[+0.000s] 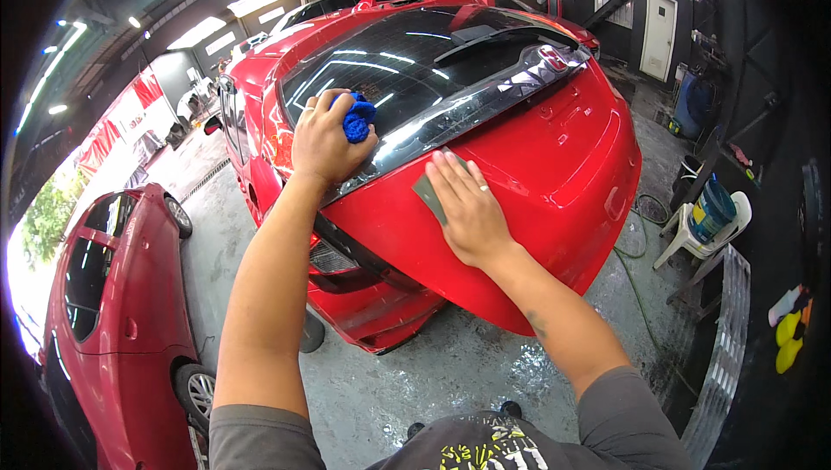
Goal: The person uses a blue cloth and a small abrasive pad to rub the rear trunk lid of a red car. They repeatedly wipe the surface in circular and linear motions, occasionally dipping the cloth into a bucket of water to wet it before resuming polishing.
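Two-handed, apart: clutches blue cloth [360,119] in left hand [327,143]. Holds green pad [428,197] under flat right hand [467,212], four o'clock from left, visible edge slanting eleven-to-five on red tailgate [563,228].

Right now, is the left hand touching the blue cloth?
Touching: the head view shows the left hand gripping the bunched blue cloth, with no gap between them.
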